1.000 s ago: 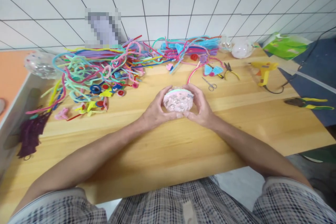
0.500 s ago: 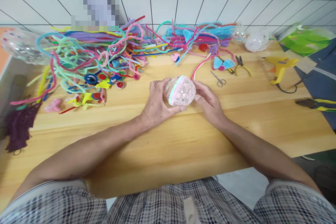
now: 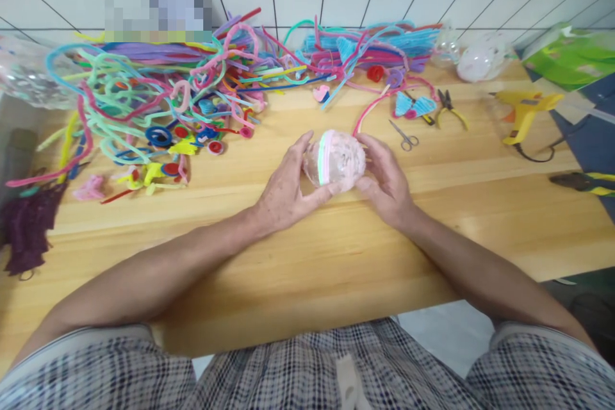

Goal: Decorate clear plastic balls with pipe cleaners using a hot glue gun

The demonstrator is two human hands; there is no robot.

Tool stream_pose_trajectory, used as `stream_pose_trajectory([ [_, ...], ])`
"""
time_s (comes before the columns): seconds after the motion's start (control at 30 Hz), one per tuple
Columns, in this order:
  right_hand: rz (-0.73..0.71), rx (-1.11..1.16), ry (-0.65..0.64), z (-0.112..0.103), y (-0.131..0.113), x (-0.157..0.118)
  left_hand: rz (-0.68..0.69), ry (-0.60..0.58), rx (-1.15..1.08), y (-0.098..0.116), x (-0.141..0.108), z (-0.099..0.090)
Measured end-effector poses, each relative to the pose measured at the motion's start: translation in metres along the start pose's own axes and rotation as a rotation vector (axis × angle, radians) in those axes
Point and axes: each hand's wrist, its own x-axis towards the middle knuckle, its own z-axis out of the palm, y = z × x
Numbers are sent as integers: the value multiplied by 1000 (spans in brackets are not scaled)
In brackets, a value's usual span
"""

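Between my hands is a clear plastic ball [image 3: 346, 160] with pale pink bits inside and mint-green and pink bands around its middle. My left hand [image 3: 291, 182] grips its left side, with the thumb along the lower front. On the right side, my right hand [image 3: 387, 176] has its fingers around the ball's edge and its thumb at the lower right. A pink pipe cleaner [image 3: 368, 112] runs from behind the ball toward the back of the table; whether it is fixed to the ball I cannot tell.
A tangle of pipe cleaners [image 3: 125, 96] spreads across the back left. Small scissors [image 3: 407, 138], yellow-handled pliers [image 3: 449, 112], a blue bow [image 3: 416, 106] and a yellow glue gun [image 3: 523, 112] lie to the right. More pliers [image 3: 571, 181] rest at the right edge. Clear balls [image 3: 483, 61] stand by the tiled wall.
Both hands have turned the ball, so its bands now stand nearly upright and more of its left half shows. The ball sits slightly further right in view.
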Motion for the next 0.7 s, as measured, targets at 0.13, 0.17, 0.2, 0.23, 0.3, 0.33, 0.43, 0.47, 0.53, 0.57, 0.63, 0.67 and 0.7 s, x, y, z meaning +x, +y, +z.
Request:
stream_pose_trajectory([
  [0.13, 58, -29, -49, 3, 0, -2, -44, -42, -47, 1, -2, 1],
  [0.17, 78, -22, -49, 3, 1, -2, -46, -40, -67, 1, -2, 3],
  [0.2, 94, -16, -48, 4, 1, -1, -48, -34, -87, 0, -2, 5],
  [0.23, 105, -16, -48, 4, 2, -1, -49, -28, -103, 0, -2, 6],
  [0.3, 110, -30, -46, 4, 2, 0, -53, -23, -122, 0, -2, 9],
  [0.33, 104, -42, -48, 4, 1, 1, -58, -21, -124, 0, -2, 10],
  [0.43, 57, -93, -75, 2, -3, 2, -64, -7, -114, 0, -2, 10],
  [0.47, 40, -109, -89, 1, -5, 2, -55, -1, -104, 0, -3, 9],
  [0.53, 5, -125, -112, 1, -7, 1, -29, 0, -77, 0, -3, 6],
  [0.57, -11, -126, -119, 1, -7, 1, -16, -3, -65, -1, -3, 5],
  [0.63, -33, -129, -131, 1, -6, 0, 1, -18, -49, -2, -3, 3],
  [0.67, -34, -134, -135, 1, -6, 0, 8, -30, -45, -3, -3, 2],
  [0.7, -25, -141, -136, 1, -5, 1, 14, -43, -42, -4, -3, 1],
])
